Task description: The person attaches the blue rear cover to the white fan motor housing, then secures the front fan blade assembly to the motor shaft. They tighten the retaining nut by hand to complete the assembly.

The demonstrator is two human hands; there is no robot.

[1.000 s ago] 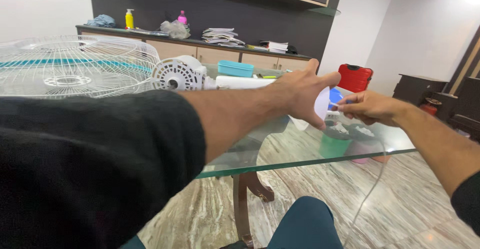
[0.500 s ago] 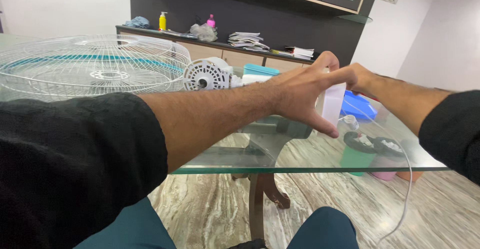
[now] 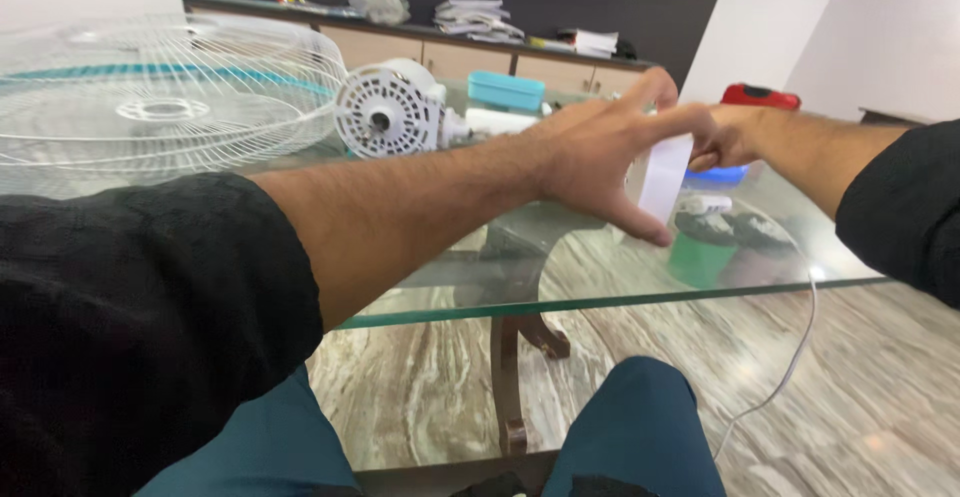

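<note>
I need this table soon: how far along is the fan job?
Done: the wire grille lies flat on the glass table, the motor on its side beside it. In hand: left hand spread around a white part, right hand at its far side. Left: grille and motor lie unjoined.

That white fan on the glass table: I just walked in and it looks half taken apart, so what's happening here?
A person seated at the glass table reaches both arms over it. The left hand is spread against a white block-shaped fan part, and the right hand meets it from the far side. The fan motor and the wire guard lie apart on the table, to the left.
</note>
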